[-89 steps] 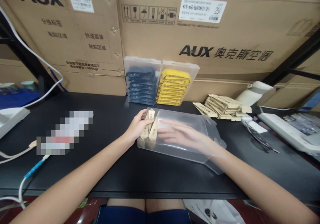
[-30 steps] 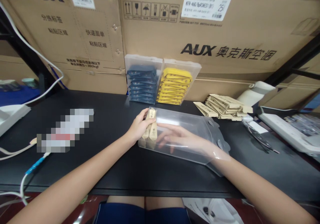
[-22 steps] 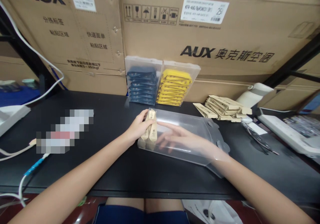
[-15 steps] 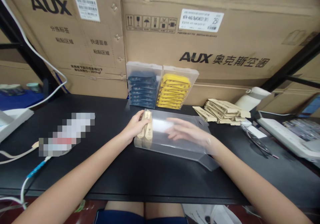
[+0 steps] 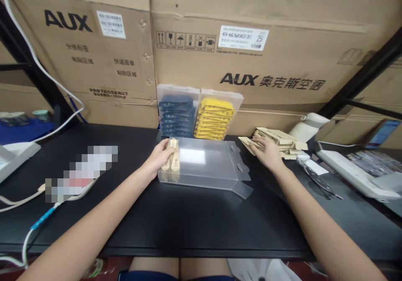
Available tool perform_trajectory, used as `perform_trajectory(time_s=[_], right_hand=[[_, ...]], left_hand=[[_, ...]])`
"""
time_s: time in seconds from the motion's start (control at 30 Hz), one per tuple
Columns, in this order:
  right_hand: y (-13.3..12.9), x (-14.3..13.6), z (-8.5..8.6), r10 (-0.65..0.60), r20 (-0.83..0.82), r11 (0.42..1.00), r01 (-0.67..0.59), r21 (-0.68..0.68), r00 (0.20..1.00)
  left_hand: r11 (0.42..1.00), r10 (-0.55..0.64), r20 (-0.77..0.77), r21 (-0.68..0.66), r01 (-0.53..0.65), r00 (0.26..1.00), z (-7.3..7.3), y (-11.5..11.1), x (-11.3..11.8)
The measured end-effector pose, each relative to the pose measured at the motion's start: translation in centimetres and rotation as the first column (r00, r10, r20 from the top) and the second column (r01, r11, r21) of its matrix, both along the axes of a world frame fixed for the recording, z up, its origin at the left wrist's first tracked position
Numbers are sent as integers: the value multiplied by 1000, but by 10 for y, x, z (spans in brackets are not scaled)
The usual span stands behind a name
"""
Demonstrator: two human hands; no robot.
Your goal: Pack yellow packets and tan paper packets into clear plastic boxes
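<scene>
A clear plastic box lies on the black table, its flaps folded out at the right end. My left hand is closed round the left end of this box. Two beige paper packets stand side by side inside, next to my left thumb. Over at the right, my right hand has its fingers closed on a loose beige packet at the left edge of a pile of beige packets. Part of that packet is hidden behind the fingers.
Behind stand a clear box of blue packets and one of yellow packets, before large cartons. A white bottle, glasses and a white power strip are right. Cables run left.
My right hand has moved from above the clear box to the pile at the right and taken hold of a beige packet. The left hand stays on the box.
</scene>
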State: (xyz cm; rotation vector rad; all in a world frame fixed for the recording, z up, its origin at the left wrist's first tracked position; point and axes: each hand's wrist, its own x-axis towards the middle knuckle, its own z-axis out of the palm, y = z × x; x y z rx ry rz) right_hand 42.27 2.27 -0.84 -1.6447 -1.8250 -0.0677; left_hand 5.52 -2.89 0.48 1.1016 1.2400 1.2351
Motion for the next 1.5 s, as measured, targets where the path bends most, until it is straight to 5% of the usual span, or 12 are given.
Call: perform_trajectory(time_s=[0.1,0.2,0.47,0.57,0.63,0.77,0.93,1.03,1.33,1.5], right_hand=[[2,3,-2,-23,168,993,42,-107,985],[0,3,-2,-19,154,980,49,-193,988],[-1,-2,-4,-7,139,988,28,-154,990],[0,-5,-6,-18,43,983,25,-181,999],[1,-6,-5,-13,-184,983,-20,-180,983],[-3,-11,5,11,-698,936,-254,-245,716],[-14,-19,23,42,-894,783,-570,-248,447],[-16,-20,27,-6,-924,797,-557,-235,383],[-20,6,32,-159,-804,830,-363,-423,573],[-27,21,36,-155,-668,726,-374,-577,728]], left_hand=[[1000,16,8,-4,-16,1000,1,-1,1],[997,66,34,-39,-65,997,2,-2,2],[993,92,40,-72,-89,995,3,-2,3],[993,99,29,-70,-97,995,2,-1,3],[993,103,28,-69,-100,994,1,-1,2],[993,101,36,-71,-98,994,0,0,2],[991,108,30,-81,-105,994,2,-1,2],[991,111,33,-74,-109,993,3,-2,3],[991,120,51,-59,-117,991,-3,1,2],[991,130,45,-39,-128,990,-5,0,4]])
